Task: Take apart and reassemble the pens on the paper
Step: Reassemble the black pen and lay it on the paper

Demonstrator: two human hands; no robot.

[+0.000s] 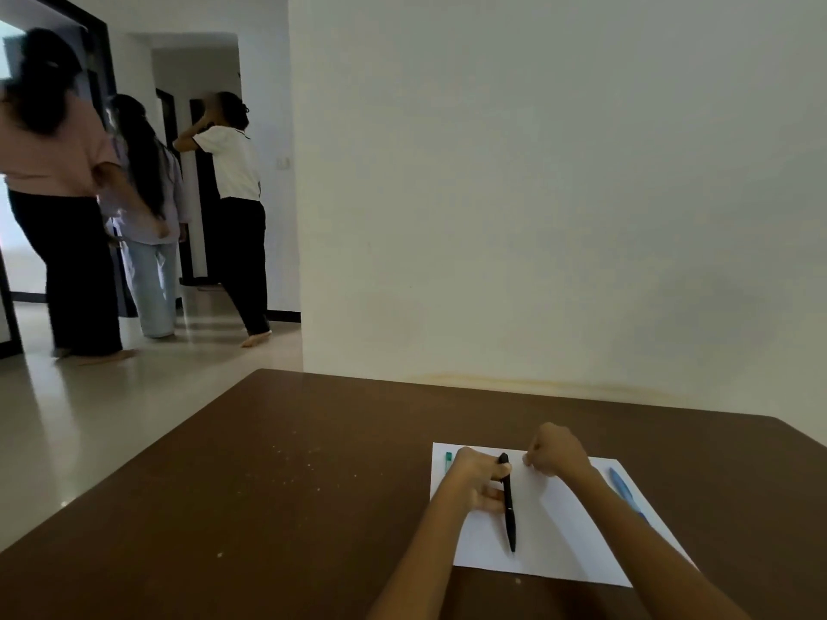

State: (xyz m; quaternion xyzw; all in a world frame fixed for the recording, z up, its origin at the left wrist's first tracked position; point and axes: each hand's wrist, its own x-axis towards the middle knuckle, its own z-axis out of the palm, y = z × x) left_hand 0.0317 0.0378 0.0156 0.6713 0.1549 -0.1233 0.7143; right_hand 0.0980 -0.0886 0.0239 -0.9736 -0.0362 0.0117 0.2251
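Left hand [481, 481] grips slim black pen [509, 503].

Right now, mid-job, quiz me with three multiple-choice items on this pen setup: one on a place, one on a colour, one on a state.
1. Where does the blue pen lie?
A. On the right side of the paper, partly behind the right forearm
B. On the floor
C. In the left hand

2. What colour is the pen in the left hand?
A. Red
B. Black
C. Yellow

3. How is the right hand set?
A. Flat and spread on the table
B. Gripping the blue pen
C. Fingers curled near the paper's far edge, apart from the black pen

Answers:
1 A: the blue barrel shows beside the forearm on the sheet.
2 B: the left hand's fingers wrap a dark barrel whose tip points toward the camera.
3 C: its knuckles are bunched; whether it pinches a small part is too small to tell.
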